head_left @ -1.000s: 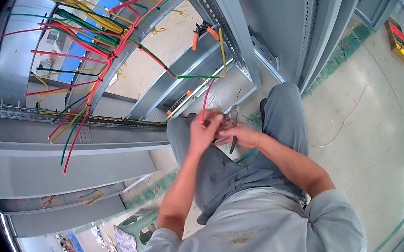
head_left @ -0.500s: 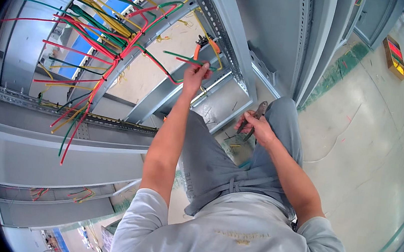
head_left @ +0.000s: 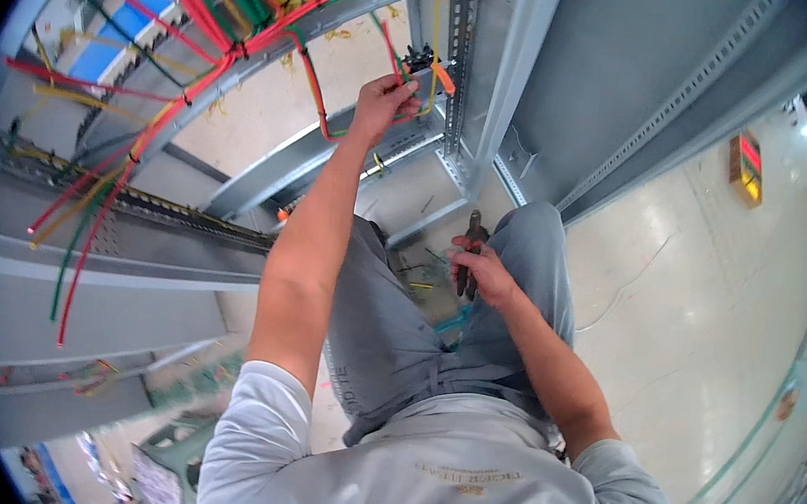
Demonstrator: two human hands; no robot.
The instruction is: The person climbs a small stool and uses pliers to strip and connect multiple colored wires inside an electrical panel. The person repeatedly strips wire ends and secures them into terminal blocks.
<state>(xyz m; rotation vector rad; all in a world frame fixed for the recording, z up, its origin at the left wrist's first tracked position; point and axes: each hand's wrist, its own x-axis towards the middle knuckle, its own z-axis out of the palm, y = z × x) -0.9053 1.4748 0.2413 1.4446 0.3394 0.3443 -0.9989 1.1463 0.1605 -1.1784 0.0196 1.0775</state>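
My left hand [head_left: 387, 111] is raised at the cabinet frame, its fingers pinching the ends of a red and a green wire [head_left: 389, 47]. The wires rise above my fingertips, and their lower lengths loop back to the bundled harness [head_left: 237, 52]. Just beyond that hand is a tool with an orange handle [head_left: 443, 78] and a dark head, partly hidden. A yellow wire [head_left: 436, 26] hangs beside it. In front of my knees, my right hand [head_left: 487, 272] grips dark pliers [head_left: 474, 228], jaws pointing away from me. Whether the jaws are parted is hard to make out.
Perforated metal uprights [head_left: 457, 67] and a grey panel [head_left: 637, 69] stand ahead and to the right. Loose red, green and yellow wire ends [head_left: 69, 287] stick out at the left. A box with coloured contents [head_left: 746, 169] lies on the right floor. Wire scraps [head_left: 420, 284] lie between my legs.
My view has turned and shifted. The held wire ends, which pointed left, now point upward. The pliers in my right hand have swung more upright and sit lower between my knees.
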